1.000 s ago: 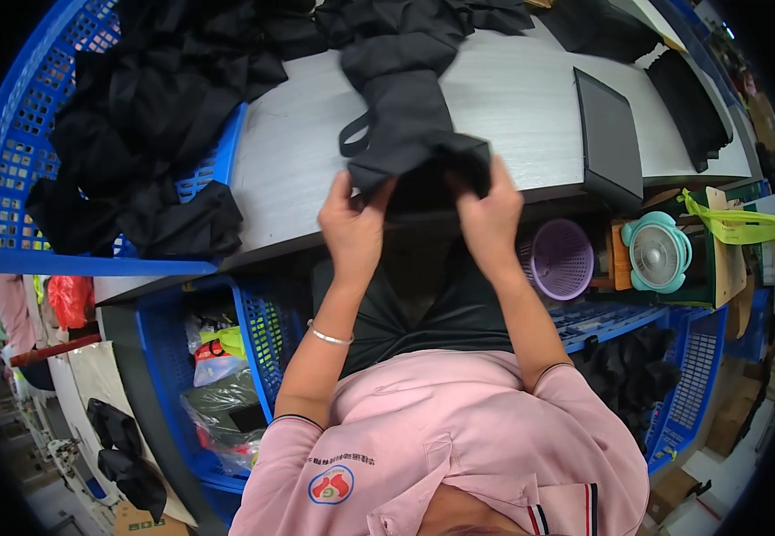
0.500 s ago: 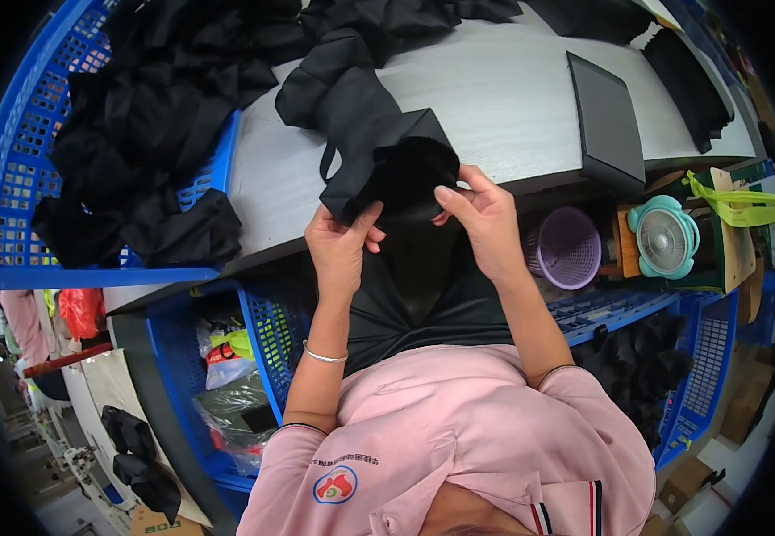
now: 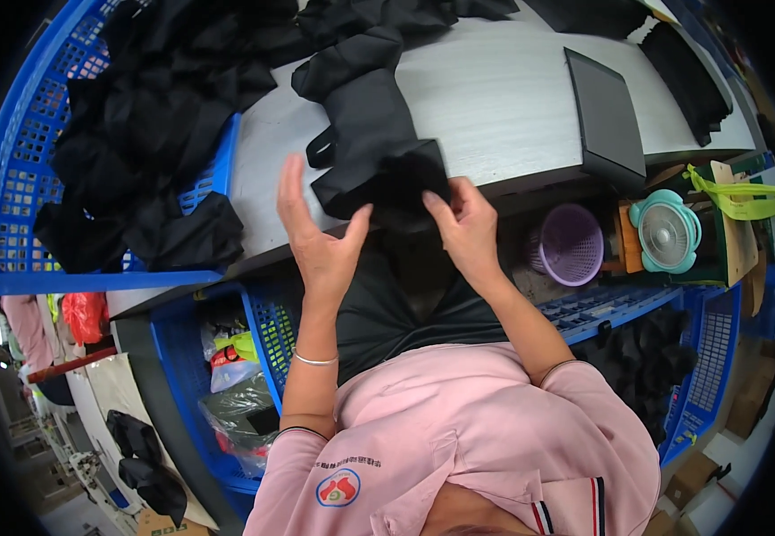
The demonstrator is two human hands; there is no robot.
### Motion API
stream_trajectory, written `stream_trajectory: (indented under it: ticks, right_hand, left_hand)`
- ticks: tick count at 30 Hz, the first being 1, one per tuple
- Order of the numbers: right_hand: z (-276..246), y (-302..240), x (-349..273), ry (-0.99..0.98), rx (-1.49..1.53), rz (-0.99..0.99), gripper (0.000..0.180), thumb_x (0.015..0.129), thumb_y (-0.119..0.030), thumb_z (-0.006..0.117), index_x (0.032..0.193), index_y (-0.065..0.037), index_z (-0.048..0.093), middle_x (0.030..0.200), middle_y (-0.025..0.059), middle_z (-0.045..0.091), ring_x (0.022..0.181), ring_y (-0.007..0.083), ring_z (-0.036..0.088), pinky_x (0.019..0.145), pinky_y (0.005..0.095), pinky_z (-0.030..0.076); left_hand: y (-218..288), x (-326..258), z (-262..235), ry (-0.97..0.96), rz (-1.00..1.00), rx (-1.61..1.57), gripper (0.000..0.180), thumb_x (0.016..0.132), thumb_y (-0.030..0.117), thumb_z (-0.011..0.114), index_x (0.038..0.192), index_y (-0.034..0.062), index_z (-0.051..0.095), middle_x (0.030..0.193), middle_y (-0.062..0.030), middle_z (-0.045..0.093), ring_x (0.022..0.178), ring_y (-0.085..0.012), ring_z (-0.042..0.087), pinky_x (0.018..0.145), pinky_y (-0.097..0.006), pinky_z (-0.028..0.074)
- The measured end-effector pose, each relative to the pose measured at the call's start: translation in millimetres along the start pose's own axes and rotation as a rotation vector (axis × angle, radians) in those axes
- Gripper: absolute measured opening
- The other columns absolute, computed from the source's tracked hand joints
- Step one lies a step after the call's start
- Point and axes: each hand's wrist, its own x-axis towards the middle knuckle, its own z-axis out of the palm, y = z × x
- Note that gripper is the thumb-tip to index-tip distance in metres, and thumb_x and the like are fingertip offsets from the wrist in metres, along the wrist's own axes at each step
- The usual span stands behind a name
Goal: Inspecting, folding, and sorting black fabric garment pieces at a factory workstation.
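Note:
A black cloth piece [image 3: 370, 116], sewn into a tube-like shape with a small loop at its left side, stretches from the worktable over its front edge. Its near end gapes and shows a dark, fuzzy-looking inside. At that end's right corner, my right hand [image 3: 470, 234] pinches the cloth between thumb and fingers. My left hand [image 3: 320, 255] is open beside the left corner, fingers stretched up and thumb apart. The left thumb tip is close to the cloth's lower edge; whether it touches, I cannot tell.
A blue basket [image 3: 93, 282] heaped with black cloth pieces [image 3: 155, 134] stands on the table's left. Toward the right lie a dark flat panel [image 3: 604, 112] and stacked black pieces [image 3: 687, 85]. Below are a purple bin [image 3: 568, 246], a small turquoise fan [image 3: 666, 230] and blue crates [image 3: 267, 330].
My left hand has let go of the cloth's left corner and spread its fingers, moving left. My right hand has shifted slightly left and down; the cloth's far part lies straighter.

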Motion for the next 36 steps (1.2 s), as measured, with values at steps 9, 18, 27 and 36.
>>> stream_trajectory:
  ticks: [9, 18, 27, 36]
  right_hand:
    - [-25, 0, 16, -0.075, 0.155, 0.01, 0.021, 0.095, -0.021, 0.068, 0.099, -0.001, 0.066, 0.065, 0.0046, 0.061, 0.05, 0.0082, 0.056, 0.048, 0.0258, 0.045]
    - [-193, 32, 152, 0.586, -1.237, -0.221, 0.039, 0.082, -0.033, 0.077, 0.105, -0.003, 0.069, 0.116, 0.0121, 0.061, 0.108, 0.0328, 0.059, 0.091, 0.0432, 0.048]
    - [-218, 36, 175, 0.483, -1.015, -0.06, 0.032, 0.089, -0.036, 0.068, 0.092, -0.005, 0.074, 0.094, 0.0182, 0.07, 0.096, 0.0382, 0.066, 0.079, 0.0475, 0.052]
    - [-132, -58, 57, 0.673, -0.93, -0.868, 0.007, 0.094, -0.006, 0.063, 0.087, -0.004, 0.063, 0.111, 0.0131, 0.067, 0.087, 0.032, 0.066, 0.076, 0.0413, 0.055]
  left_hand:
    - [-49, 47, 69, -0.412, 0.191, 0.086, 0.027, 0.078, 0.001, 0.066, 0.103, 0.0062, 0.07, 0.099, -0.0081, 0.07, 0.095, -0.0278, 0.064, 0.088, -0.04, 0.048]
    - [-39, 57, 74, -0.474, -0.001, 0.082, 0.038, 0.083, 0.016, 0.072, 0.12, 0.0074, 0.066, 0.108, -0.0104, 0.068, 0.105, -0.0298, 0.061, 0.093, -0.041, 0.047]
    - [29, 12, 35, -0.266, 0.084, -0.282, 0.051, 0.078, 0.014, 0.079, 0.126, 0.0058, 0.063, 0.136, -0.0134, 0.058, 0.131, -0.0331, 0.049, 0.11, -0.042, 0.039]
    - [41, -29, 42, -0.693, -0.379, -1.105, 0.079, 0.087, 0.029, 0.077, 0.149, -0.0005, 0.038, 0.154, -0.0128, 0.038, 0.138, -0.0246, 0.044, 0.114, -0.039, 0.038]
